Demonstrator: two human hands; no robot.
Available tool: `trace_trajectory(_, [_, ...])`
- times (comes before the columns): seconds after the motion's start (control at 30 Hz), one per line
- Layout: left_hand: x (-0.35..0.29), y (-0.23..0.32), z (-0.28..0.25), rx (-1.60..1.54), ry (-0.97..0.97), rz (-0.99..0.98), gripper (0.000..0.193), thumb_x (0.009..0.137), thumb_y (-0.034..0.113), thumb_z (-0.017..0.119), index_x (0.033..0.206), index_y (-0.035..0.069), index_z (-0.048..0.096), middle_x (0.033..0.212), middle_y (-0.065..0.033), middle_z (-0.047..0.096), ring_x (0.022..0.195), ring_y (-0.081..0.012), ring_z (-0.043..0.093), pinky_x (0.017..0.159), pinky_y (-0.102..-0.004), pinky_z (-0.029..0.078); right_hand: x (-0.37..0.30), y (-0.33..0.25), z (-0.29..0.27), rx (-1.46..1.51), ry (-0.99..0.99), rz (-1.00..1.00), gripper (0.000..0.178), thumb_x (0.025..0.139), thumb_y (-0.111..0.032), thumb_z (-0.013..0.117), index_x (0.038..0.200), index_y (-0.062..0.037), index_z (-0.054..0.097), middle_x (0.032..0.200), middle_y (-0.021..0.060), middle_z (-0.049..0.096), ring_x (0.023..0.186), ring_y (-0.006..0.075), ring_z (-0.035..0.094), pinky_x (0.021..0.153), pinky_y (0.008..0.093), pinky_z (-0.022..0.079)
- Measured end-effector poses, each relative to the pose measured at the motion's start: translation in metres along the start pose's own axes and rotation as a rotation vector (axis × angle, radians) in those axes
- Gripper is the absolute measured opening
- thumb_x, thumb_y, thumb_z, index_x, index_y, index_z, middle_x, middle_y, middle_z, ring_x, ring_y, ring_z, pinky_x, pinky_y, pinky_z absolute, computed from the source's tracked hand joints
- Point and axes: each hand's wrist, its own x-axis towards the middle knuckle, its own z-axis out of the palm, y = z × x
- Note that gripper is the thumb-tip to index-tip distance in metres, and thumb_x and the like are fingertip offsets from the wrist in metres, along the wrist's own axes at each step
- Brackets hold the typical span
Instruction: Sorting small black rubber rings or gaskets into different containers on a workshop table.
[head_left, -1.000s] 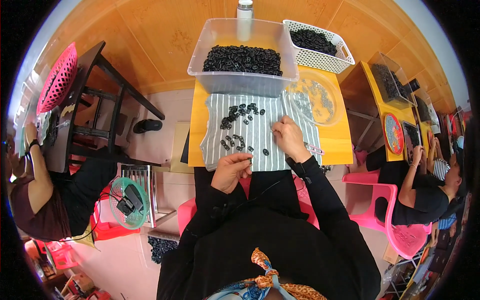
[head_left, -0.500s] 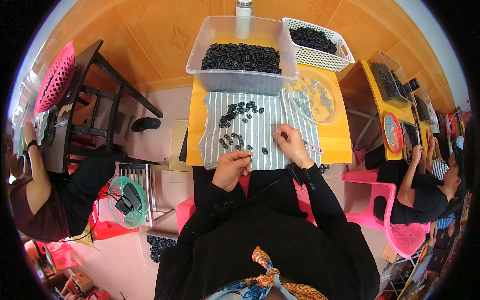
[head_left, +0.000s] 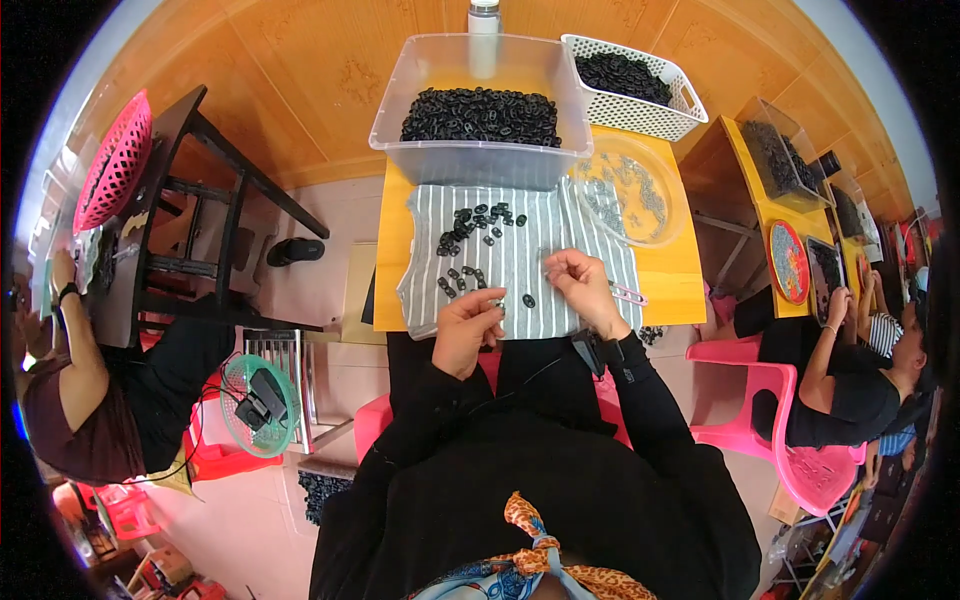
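Over the near edge of a grey-and-white striped cloth (head_left: 425, 280), my left hand (head_left: 466, 330) pinches a small black piece, mostly hidden by the fingertips. To its right, my right hand (head_left: 585, 295) has thumb and forefinger together; anything between them is too small to make out. One black oval piece with holes (head_left: 529, 300) lies on the cloth between the hands. Beyond the left hand are loose clusters of similar black pieces (head_left: 460, 232). A slim pink tool (head_left: 630, 294) rests beside my right wrist.
A clear bin (head_left: 480, 165) of black pieces stands behind the cloth, a white basket (head_left: 640, 118) of more at its right. Nearer is a round clear tray (head_left: 655, 238) with small silvery bits. People work at tables on both sides; a pink chair (head_left: 745, 400) stands right.
My left hand has risen slightly, and its forefinger now covers more of the black piece. Some black pieces near that hand are now hidden behind it. My right hand has barely shifted.
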Motion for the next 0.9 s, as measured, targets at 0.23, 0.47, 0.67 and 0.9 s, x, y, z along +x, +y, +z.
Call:
trace_trajectory(0.23, [0.034, -0.011, 0.021, 0.700, 0.023, 0.538, 0.013, 0.079, 0.005, 0.061, 0.089, -0.002, 0.064, 0.069, -0.0028, 0.053, 0.056, -0.0089, 0.051, 0.049, -0.0207, 0.039, -0.015, -0.026, 0.013, 0.292, -0.128, 0.099, 0.023, 0.078, 0.008, 0.051, 0.099, -0.0005, 0.054, 0.076, -0.0007, 0.056, 0.067, 0.0050, 0.051, 0.060, 0.0182, 0.040])
trace_trajectory(0.47, [0.048, -0.017, 0.022, 0.817, 0.007, 0.529, 0.010, 0.077, 0.007, 0.062, 0.077, -0.002, 0.062, 0.065, -0.0072, 0.052, 0.056, -0.0142, 0.053, 0.051, -0.0273, 0.040, -0.015, -0.024, 0.017, 0.315, -0.085, 0.040, 0.024, 0.077, 0.009, 0.052, 0.100, -0.0002, 0.053, 0.073, -0.0016, 0.054, 0.067, 0.0044, 0.050, 0.060, 0.0179, 0.040])
trace_trajectory(0.67, [0.062, -0.027, 0.012, 0.681, 0.065, 0.276, 0.012, 0.075, 0.009, 0.061, 0.073, -0.002, 0.062, 0.065, -0.0124, 0.056, 0.059, -0.0215, 0.055, 0.055, -0.0315, 0.042, -0.019, -0.020, 0.015, 0.107, -0.004, 0.009, 0.022, 0.077, 0.007, 0.052, 0.097, -0.0007, 0.055, 0.076, -0.0002, 0.053, 0.068, 0.0050, 0.049, 0.062, 0.0175, 0.038])
trace_trajectory(0.9, [0.065, -0.032, -0.002, 0.750, 0.077, 0.511, 0.010, 0.076, 0.002, 0.057, 0.080, -0.004, 0.064, 0.066, -0.0095, 0.057, 0.057, -0.0149, 0.057, 0.050, -0.0302, 0.043, -0.020, -0.017, 0.010, -0.919, 0.041, -0.446, 0.016, 0.066, 0.006, 0.052, 0.080, -0.0008, 0.057, 0.071, 0.0132, 0.050, 0.068, 0.0282, 0.055, 0.060, 0.0358, 0.045])
